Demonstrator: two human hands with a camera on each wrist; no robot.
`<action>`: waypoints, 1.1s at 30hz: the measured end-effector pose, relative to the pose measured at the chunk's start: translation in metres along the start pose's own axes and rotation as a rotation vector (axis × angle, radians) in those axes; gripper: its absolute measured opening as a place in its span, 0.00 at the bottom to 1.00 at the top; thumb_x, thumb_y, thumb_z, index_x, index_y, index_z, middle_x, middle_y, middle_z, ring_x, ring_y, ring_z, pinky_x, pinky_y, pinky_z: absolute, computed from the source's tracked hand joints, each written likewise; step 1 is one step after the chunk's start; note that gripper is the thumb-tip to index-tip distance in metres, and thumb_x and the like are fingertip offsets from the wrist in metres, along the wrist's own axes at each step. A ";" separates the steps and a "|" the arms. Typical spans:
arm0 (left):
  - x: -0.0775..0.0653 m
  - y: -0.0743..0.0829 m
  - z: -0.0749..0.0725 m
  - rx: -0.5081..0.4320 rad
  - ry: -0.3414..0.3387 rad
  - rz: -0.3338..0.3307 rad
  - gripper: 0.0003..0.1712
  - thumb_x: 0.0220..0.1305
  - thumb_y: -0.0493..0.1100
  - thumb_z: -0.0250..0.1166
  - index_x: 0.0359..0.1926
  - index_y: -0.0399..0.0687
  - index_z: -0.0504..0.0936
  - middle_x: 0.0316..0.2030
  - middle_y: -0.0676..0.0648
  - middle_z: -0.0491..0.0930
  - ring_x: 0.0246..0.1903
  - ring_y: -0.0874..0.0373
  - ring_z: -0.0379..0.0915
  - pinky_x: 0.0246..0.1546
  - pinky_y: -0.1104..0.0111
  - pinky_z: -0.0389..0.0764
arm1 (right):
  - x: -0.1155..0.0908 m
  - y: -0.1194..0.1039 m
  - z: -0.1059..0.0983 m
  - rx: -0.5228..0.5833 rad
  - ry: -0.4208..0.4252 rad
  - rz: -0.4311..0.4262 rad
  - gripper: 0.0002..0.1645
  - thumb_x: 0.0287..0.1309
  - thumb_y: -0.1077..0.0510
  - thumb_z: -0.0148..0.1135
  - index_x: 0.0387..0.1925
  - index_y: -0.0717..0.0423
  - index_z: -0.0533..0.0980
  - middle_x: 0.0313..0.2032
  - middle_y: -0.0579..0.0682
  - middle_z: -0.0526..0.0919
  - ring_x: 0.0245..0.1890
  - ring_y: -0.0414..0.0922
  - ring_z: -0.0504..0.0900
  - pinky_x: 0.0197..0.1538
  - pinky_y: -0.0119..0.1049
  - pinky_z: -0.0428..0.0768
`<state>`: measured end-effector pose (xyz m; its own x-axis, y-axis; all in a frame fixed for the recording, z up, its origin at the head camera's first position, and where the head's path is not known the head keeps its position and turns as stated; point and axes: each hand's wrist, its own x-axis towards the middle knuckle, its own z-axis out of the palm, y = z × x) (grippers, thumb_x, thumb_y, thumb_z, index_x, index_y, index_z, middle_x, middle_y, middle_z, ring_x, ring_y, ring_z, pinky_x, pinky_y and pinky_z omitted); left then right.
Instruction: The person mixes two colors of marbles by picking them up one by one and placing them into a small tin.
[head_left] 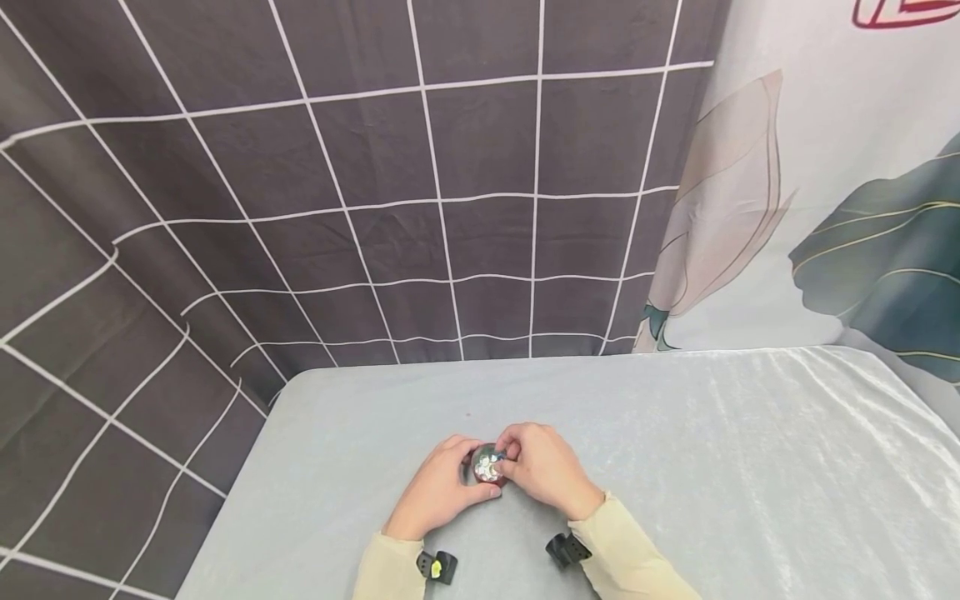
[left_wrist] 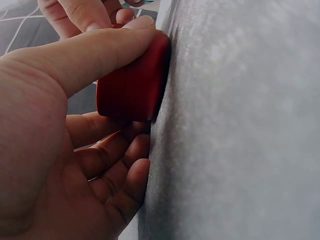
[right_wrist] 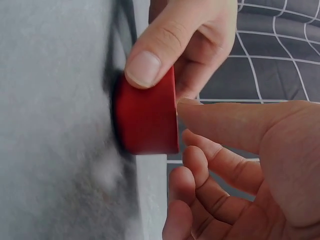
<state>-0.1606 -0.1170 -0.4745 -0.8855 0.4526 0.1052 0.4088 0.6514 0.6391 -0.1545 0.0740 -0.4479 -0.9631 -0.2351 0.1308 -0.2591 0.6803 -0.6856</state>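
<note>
1. The small round red tin (head_left: 489, 465) is standing on the grey velvety tablecloth (head_left: 712, 467), near the table's near edge and left of centre; its top is showing a shiny patterned face in the head view.
2. The left hand (head_left: 438, 492) is grasping the tin from the left: in the left wrist view the thumb (left_wrist: 95, 52) is lying along the red side wall (left_wrist: 132, 87) and the curled fingers are tucking in beside it.
3. The right hand (head_left: 546, 468) is closing on the tin from the right; in the right wrist view its thumb tip (right_wrist: 192, 112) is touching the rim at the tin's top (right_wrist: 147, 117), the other fingers curling just beside it.
4. Step in hand, as a judgement: the tin is being steadied while its top is being worked at. The next move is probably calling for a firm hold below and a lift or twist above.
5. Both cream sleeves (head_left: 622, 558) are carrying black wrist mounts (head_left: 566, 550).
6. Behind the table a dark grid-patterned cloth (head_left: 375, 183) is hanging; at far right, a pale leaf-printed cloth (head_left: 825, 208).
</note>
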 end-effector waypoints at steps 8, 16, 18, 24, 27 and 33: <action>0.000 0.000 0.000 0.000 0.002 -0.003 0.31 0.53 0.52 0.78 0.55 0.43 0.82 0.48 0.51 0.80 0.49 0.56 0.76 0.55 0.58 0.76 | -0.002 0.002 -0.008 0.009 0.019 0.015 0.08 0.47 0.62 0.74 0.31 0.54 0.82 0.21 0.37 0.76 0.22 0.35 0.72 0.28 0.32 0.72; -0.001 0.001 0.001 -0.001 0.017 0.025 0.32 0.52 0.52 0.78 0.54 0.42 0.82 0.47 0.51 0.80 0.48 0.55 0.76 0.54 0.58 0.76 | -0.005 0.004 -0.015 0.026 0.022 0.047 0.08 0.48 0.61 0.74 0.32 0.54 0.82 0.22 0.38 0.76 0.22 0.36 0.72 0.30 0.33 0.73; -0.001 0.001 0.001 0.000 0.017 0.025 0.32 0.52 0.52 0.78 0.54 0.42 0.82 0.47 0.50 0.80 0.48 0.54 0.76 0.54 0.58 0.76 | -0.006 0.006 -0.016 0.028 0.025 0.051 0.08 0.49 0.62 0.74 0.32 0.54 0.82 0.22 0.38 0.76 0.22 0.36 0.72 0.30 0.33 0.73; -0.001 0.002 0.001 0.004 0.012 0.007 0.32 0.51 0.51 0.78 0.55 0.42 0.82 0.47 0.50 0.80 0.48 0.55 0.76 0.54 0.58 0.76 | -0.009 0.012 -0.021 0.018 0.044 0.054 0.05 0.51 0.63 0.71 0.32 0.53 0.82 0.21 0.38 0.75 0.22 0.35 0.71 0.29 0.32 0.72; -0.001 0.002 0.000 0.009 0.013 0.012 0.32 0.52 0.51 0.78 0.54 0.41 0.82 0.47 0.50 0.81 0.48 0.55 0.76 0.54 0.58 0.76 | -0.010 0.015 -0.025 0.013 0.052 0.068 0.03 0.54 0.62 0.70 0.31 0.52 0.82 0.21 0.38 0.75 0.21 0.35 0.70 0.29 0.31 0.72; -0.001 0.001 0.001 0.012 0.019 0.015 0.32 0.51 0.51 0.79 0.54 0.42 0.82 0.47 0.49 0.81 0.49 0.55 0.76 0.55 0.58 0.76 | -0.013 0.022 -0.033 0.012 0.065 0.085 0.03 0.58 0.61 0.69 0.30 0.51 0.82 0.20 0.37 0.75 0.20 0.35 0.70 0.28 0.31 0.71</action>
<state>-0.1592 -0.1161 -0.4742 -0.8834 0.4505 0.1292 0.4243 0.6518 0.6286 -0.1503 0.1153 -0.4407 -0.9844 -0.1306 0.1175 -0.1753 0.6876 -0.7046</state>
